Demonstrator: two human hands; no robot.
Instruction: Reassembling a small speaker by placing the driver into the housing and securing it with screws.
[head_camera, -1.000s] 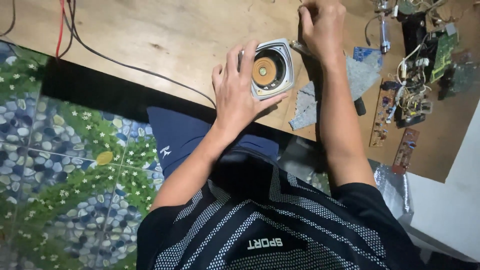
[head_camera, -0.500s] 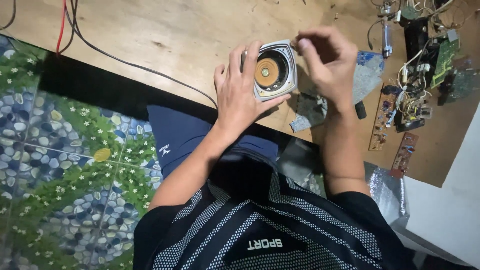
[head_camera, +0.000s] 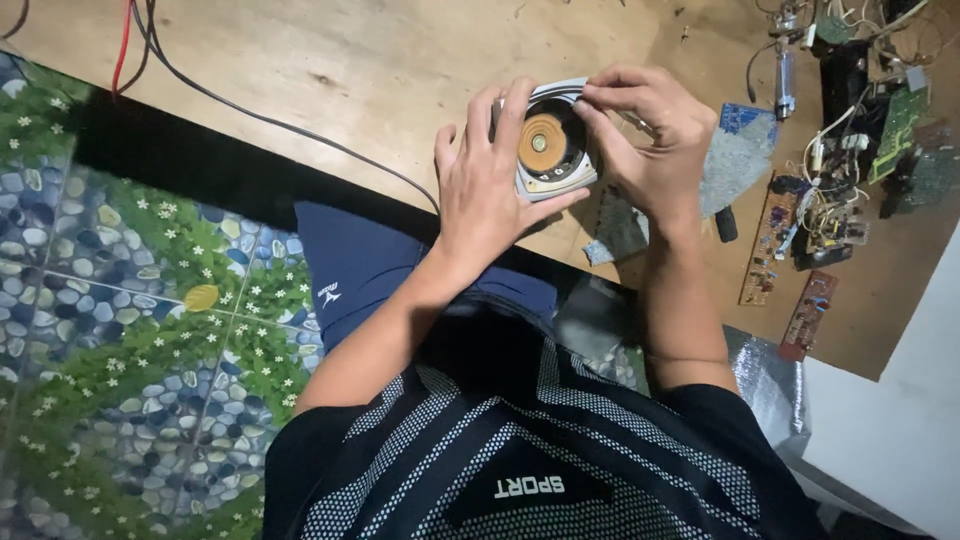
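1. Grip: the left hand (head_camera: 487, 195) clasps the small speaker (head_camera: 550, 150) from one side, fingers curled over its upper edge and thumb under its lower corner; the right hand (head_camera: 645, 150) closes on the opposite side, its fingertips (head_camera: 598, 97) pinched at the top rim.
2. Speaker: a pale, squarish frame with a tan cone facing up, held just above the wooden tabletop (head_camera: 330, 70). Its right edge is hidden behind the right hand.
3. Under the hands: a grey-blue circuit board (head_camera: 735, 165) lies on the table, partly covered by the right wrist.
4. Far right: a heap of boards and wires (head_camera: 850, 170); single parts are hard to make out.
5. Top left: a black cable (head_camera: 270, 120) crosses the table and runs out of view.
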